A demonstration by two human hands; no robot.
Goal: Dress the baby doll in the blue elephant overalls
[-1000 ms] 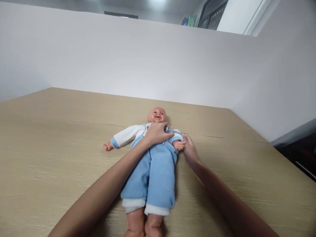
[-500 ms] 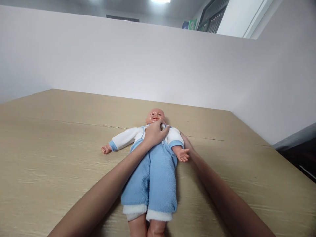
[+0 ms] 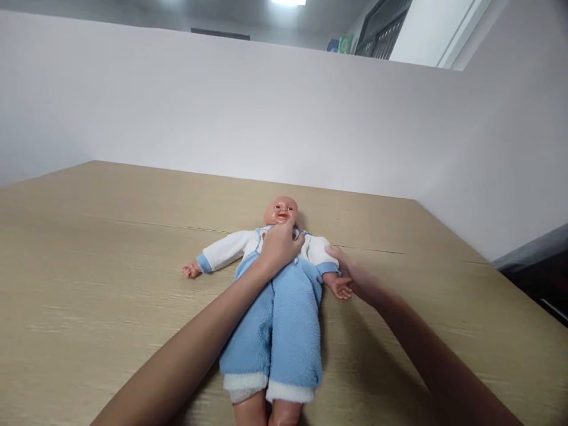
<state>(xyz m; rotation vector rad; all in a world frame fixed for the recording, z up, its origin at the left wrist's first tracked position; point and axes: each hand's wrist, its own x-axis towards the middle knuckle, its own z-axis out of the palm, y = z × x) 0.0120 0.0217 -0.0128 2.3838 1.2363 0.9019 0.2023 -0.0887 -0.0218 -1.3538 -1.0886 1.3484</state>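
1. Here, the doll [image 3: 290, 302] lies face up on the table [image 3: 97, 296], its head toward the far edge; its lower legs run out of view at the bottom.
2. As far as can be judged, the dressing is well along; the blue trousers [image 3: 295, 340] are on, down to their white cuffs; both white sleeves are on too, with the doll's small hands out past the blue bands; what is left is hard to judge, since much of the collar is covered, so whether it is fastened cannot be told.
3. The left hand [image 3: 280, 244] lies across the doll's upper chest, just below its chin; the fingers look bent rather than spread, thumb a little apart; whether they pinch cloth is hidden.
4. The right hand [image 3: 350, 267] is at the outer side of the doll's nearer sleeve [image 3: 317, 251], fingertips touching it; the rest is blurred and partly behind the doll's arm, so I cannot tell whether it grips or only rests.
5. Beyond the doll's head stands a pale wall [image 3: 266, 118]; well apart from the doll, past the right hand, is something dark [image 3: 536, 284].
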